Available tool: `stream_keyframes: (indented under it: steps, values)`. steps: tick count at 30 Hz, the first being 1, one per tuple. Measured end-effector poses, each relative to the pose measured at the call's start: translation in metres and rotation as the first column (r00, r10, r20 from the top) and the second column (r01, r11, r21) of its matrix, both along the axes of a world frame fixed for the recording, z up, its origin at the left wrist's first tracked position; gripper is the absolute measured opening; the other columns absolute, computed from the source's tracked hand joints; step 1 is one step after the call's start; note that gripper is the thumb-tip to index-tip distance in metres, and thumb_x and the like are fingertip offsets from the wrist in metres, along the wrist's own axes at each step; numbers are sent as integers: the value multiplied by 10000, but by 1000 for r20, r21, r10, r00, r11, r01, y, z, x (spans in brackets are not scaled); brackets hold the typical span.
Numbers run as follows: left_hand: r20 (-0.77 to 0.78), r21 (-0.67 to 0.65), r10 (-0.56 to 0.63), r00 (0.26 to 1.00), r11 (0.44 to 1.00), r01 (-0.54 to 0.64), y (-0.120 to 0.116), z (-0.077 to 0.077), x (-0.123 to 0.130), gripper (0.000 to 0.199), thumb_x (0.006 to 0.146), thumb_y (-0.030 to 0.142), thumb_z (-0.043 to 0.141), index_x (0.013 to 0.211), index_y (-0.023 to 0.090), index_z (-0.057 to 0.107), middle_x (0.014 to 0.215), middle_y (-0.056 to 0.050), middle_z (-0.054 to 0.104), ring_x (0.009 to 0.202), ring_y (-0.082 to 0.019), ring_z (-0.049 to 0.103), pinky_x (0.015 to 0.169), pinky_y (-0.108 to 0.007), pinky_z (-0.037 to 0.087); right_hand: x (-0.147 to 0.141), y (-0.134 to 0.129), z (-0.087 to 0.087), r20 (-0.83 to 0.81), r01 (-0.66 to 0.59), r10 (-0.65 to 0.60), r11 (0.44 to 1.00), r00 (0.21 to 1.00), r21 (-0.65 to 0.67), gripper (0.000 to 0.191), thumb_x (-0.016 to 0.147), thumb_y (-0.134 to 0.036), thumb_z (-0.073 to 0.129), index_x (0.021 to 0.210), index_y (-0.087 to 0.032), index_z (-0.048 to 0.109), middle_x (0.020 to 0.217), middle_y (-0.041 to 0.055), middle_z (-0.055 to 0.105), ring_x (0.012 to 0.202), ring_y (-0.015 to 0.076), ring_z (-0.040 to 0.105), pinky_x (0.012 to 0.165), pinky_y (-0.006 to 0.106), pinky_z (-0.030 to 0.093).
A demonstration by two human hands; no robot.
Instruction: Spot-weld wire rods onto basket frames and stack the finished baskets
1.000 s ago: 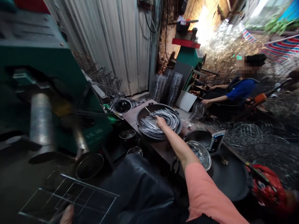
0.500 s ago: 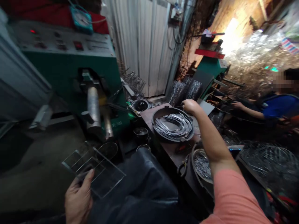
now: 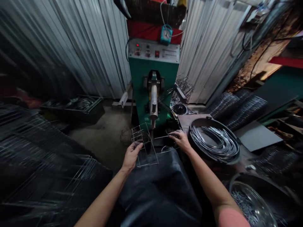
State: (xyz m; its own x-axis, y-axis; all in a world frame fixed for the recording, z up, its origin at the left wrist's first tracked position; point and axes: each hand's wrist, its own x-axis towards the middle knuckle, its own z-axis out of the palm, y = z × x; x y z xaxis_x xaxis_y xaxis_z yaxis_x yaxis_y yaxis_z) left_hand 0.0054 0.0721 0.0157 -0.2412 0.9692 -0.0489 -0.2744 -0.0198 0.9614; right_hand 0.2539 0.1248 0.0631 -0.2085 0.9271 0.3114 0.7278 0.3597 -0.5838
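Note:
My left hand (image 3: 132, 154) grips a wire frame (image 3: 153, 148) of thin rods by its left side, over my dark-covered lap. Between the thumb and fingers of my right hand (image 3: 180, 139) is a thin metal rod (image 3: 162, 137) that points left toward the frame. Just beyond both hands is the green machine (image 3: 138, 72), with a thick metal arm (image 3: 153, 96) and an electrode tip below it. To the right of my right hand, a round black tray (image 3: 238, 148) holds a coil of bent wires (image 3: 217, 142).
Stacked wire frames (image 3: 80, 171) fill the lower left, blurred. A bin of metal parts (image 3: 94, 105) lies behind them. At the lower right stands a bowl of small metal pieces (image 3: 246, 201). Wire bundles (image 3: 246, 105) lean at the right, near a corrugated wall (image 3: 199, 47).
The view has swung left to face the machine. My right hand has come from the tray's far edge to near the frame, with a rod in it. My left hand still holds the frame.

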Motion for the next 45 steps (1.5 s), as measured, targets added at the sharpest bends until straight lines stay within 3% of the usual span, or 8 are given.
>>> stream_keyframes:
  steps: [4,10,23,45]
  values:
    - [23,-33,0,1000,999,1,9,-3,-1,273,567,371,752,743,172,688,814,-24,679,813,-147,567,844,-283,380,-16,10,-17,12,-19,19,999,1000,25,138,831,-337,577,862,-269,694,806,25,650,869,197,535,839,365,300]
    - [77,-67,-28,997,997,33,22,-3,4,288,575,377,748,769,170,698,802,-28,683,823,-156,576,870,-302,376,-17,32,-26,22,-59,59,998,998,-1,135,848,-326,556,840,-256,671,813,20,638,879,196,513,835,371,266]
    - [117,-109,-3,993,994,15,43,-3,6,284,557,380,759,747,178,696,829,-29,684,868,-164,568,901,-313,356,-17,68,-24,41,-144,148,985,988,-94,163,866,-317,513,859,-240,657,891,28,657,910,202,509,848,385,256]
    - [197,-136,-5,980,990,32,56,4,8,330,510,381,789,734,161,690,787,-27,680,797,-151,572,823,-292,383,-12,86,-23,27,-163,168,979,985,-125,151,857,-302,521,839,-220,647,879,30,648,907,194,507,867,368,289]
